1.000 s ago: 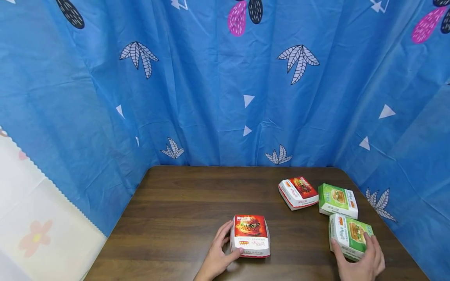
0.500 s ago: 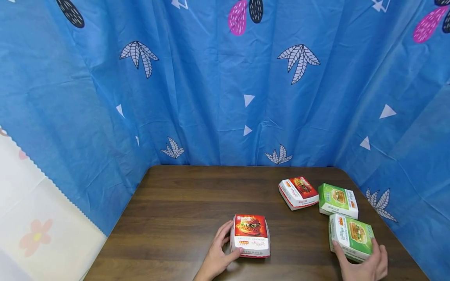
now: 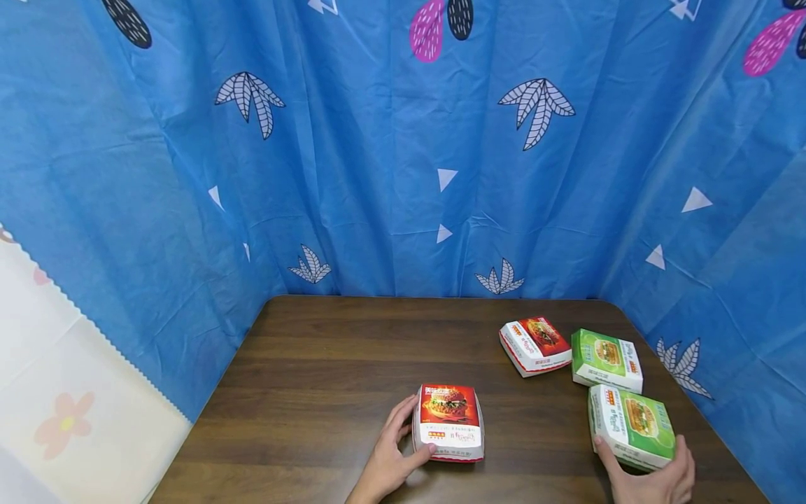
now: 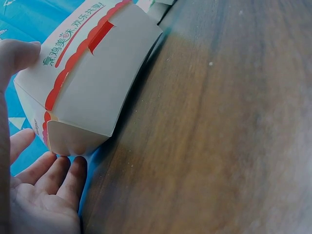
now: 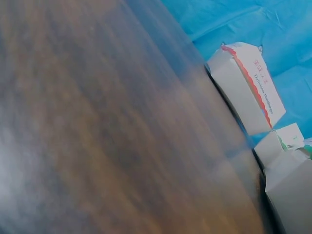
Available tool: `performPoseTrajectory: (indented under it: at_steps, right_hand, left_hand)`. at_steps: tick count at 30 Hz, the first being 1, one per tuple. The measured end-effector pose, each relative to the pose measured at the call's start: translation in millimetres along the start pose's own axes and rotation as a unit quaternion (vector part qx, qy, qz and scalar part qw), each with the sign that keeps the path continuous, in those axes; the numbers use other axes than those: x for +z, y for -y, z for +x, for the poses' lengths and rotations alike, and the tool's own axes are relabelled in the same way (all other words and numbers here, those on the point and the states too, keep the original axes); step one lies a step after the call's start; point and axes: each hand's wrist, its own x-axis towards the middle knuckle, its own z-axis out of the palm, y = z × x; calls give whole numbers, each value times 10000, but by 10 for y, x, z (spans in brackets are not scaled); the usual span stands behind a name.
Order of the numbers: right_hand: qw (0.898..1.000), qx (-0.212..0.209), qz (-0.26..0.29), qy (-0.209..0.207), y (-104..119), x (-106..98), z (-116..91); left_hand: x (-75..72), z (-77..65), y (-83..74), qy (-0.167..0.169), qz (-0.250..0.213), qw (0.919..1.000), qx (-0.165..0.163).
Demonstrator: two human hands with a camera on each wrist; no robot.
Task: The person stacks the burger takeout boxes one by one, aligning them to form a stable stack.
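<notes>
My left hand (image 3: 392,455) holds a red and white hamburger box (image 3: 448,423) at the front middle of the table, thumb at its front corner and fingers along its left side. In the left wrist view, that box (image 4: 102,73) sits between the thumb and several fingertips. At the right, a green and white hamburger box (image 3: 632,425) is between the thumb and fingers of my right hand (image 3: 648,483), thumb at its left and fingers at its right front corner. The right wrist view does not show the right hand; part of a box (image 5: 295,195) appears at its lower right.
Behind the held green box lie a second green box (image 3: 606,360) and another red box (image 3: 535,346), close together. The brown wooden table (image 3: 352,350) has a blue patterned curtain (image 3: 378,175) along its back and sides.
My right hand's fingers have slid from the green box's top to its right front corner, uncovering its picture. The left hand and its red box stay in place.
</notes>
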Motion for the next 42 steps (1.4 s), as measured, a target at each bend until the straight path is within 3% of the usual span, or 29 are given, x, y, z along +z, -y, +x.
performPoseTrajectory:
  at_steps: [14,29,42]
  right_hand:
    - [9992,297,-128,240,-23,11,26]
    - [9995,274,-27,139,-15,13,9]
    - [9998,145,-39,143,83,-9,-45]
  left_hand:
    - [-7,11,-4,29,-99,9999,63]
    - [7,4,-20,-4,-231,9996,-155]
    - [11,5,11,-9,-118,9999,47]
